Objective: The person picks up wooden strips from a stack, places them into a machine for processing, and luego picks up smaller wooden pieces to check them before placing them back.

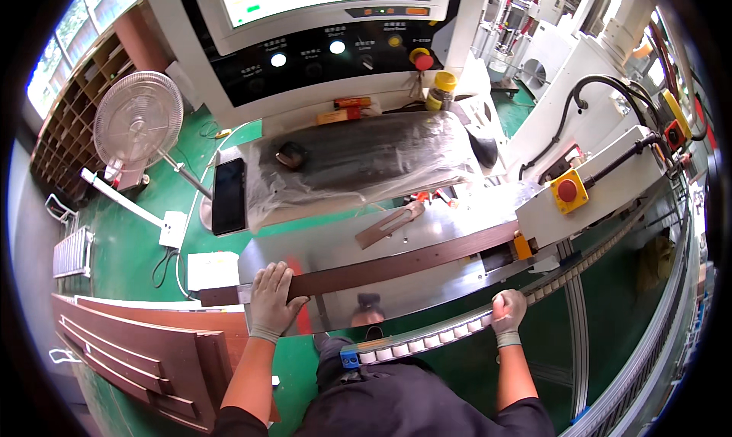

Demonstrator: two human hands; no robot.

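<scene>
Dark work clothing and two bare forearms fill the near edge, seen from above at a woodworking machine. A long dark-brown wooden strip (381,269) is laid flat across the polished steel machine bed (457,224), running from near left to far right, where its far end has reached the infeed by an orange guide block (522,246). The left hand (273,296), gloved in grey, is pressed palm-down with fingers spread on the strip's near left end, not closed around it. The right hand (508,309), also gloved, is clenched on the roller-chain track (427,338) that curves along the near edge of the bed, clear of the strip.

Judged from this position, the piece appears to be placed and lined up, with most of its length yet to enter the machine. More brown moulded panels (145,353) are stacked to the near left. A shorter offcut of wood (390,224) is left lying on the bed farther off.

Beyond, a plastic-covered keyboard shelf (366,159) is seen under the control panel (335,56) with its lit buttons and a red stop knob (423,60). A black phone (228,195) rests at the shelf's left, and a pedestal fan (137,121) stands on the green floor (137,246). A second red emergency button on a yellow box (569,191) is mounted to the right.
</scene>
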